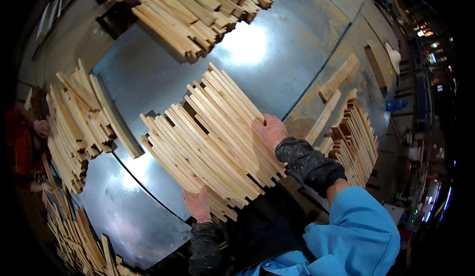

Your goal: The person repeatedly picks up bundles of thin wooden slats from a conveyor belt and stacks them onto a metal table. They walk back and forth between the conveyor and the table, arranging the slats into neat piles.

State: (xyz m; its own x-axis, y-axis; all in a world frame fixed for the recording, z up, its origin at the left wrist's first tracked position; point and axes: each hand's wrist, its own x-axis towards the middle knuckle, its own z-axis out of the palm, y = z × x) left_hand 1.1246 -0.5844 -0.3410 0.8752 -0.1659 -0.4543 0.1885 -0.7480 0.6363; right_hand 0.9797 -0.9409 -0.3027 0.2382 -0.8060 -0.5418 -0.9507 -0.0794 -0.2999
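A broad row of pale wooden strips (pixel 213 137) lies side by side on the metal table in front of me, the ends uneven at both sides. My right hand (pixel 272 131), in a pinkish work glove, is closed against the outer strip on the right side of the row. At the near left side, my left hand (pixel 198 206), gloved alike, grips the outermost strips; some of its fingers are hidden. Between the two hands the strips sit close together, with a few dark gaps toward the far ends.
More strips are piled at the far side (pixel 198 16), on the left (pixel 81 127), and at lower left (pixel 81 241). A stack (pixel 354 140) stands at right, near loose boards (pixel 339 78) and a blue bottle (pixel 396 105). Another person's gloved hand (pixel 41 127) shows at far left.
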